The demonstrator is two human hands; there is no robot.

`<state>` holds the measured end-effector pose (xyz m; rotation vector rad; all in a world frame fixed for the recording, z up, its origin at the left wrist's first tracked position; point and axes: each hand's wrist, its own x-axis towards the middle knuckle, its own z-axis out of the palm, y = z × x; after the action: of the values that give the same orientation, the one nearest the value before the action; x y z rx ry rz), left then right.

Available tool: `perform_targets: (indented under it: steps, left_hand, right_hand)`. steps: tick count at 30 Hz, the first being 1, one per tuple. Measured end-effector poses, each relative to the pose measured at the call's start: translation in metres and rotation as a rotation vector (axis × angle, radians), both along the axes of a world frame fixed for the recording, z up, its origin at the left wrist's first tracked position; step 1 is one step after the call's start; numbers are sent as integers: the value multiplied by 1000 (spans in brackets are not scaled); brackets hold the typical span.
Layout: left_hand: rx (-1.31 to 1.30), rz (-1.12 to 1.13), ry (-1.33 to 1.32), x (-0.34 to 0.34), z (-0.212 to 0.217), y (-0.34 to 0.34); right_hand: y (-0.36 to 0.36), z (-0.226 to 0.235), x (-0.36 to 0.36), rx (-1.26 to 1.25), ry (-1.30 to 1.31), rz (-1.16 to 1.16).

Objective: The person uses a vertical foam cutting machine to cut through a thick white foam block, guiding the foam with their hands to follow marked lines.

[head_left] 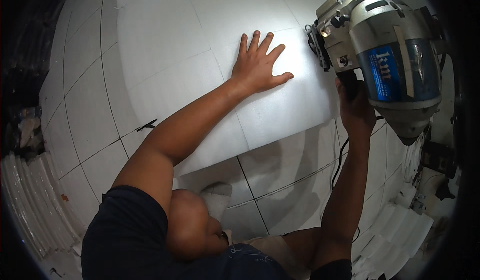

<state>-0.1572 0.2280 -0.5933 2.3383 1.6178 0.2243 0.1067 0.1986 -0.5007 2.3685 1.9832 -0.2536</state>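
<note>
light: uneven, brightest on white sheet (210, 35) beside power tool (420, 70) | shadow: soft, broad, on tiled floor (270, 165) past sheet's near edge | glare: small glints on tool's metal housing (362, 17) | rim: black vignette, bent tile lines, stacked bundles (40, 205) at left dim, indistinct

The sheet (170, 40) leaves a wide passage above and left of the left hand (257, 67), and a narrower one between that hand and the machine (427, 67). The left forearm (200, 115) bars a low sweep across the sheet's near left part. On the right, the machine, the right hand (357, 107) and the cord (341, 160) stand in the way; the knee (187, 215) blocks the near side.
</note>
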Motion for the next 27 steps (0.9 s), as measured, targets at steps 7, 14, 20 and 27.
perform_targets:
  steps: [7, 14, 20, 27]
  left_hand:
    - [-46, 1, -13, 0, 4, -7]
    - [2, 15, -9, 0, 7, -15]
    - [-15, 13, 3, 2, 19, -22]
    - [17, 9, 19, 3, 28, -35]
  right_hand:
    - [0, 3, -14, 39, 20, -8]
    - [21, 11, -28, -61, -32, -31]
    - [30, 27, -40, -204, 65, -134]
    - [26, 29, -43, -156, 75, -98]
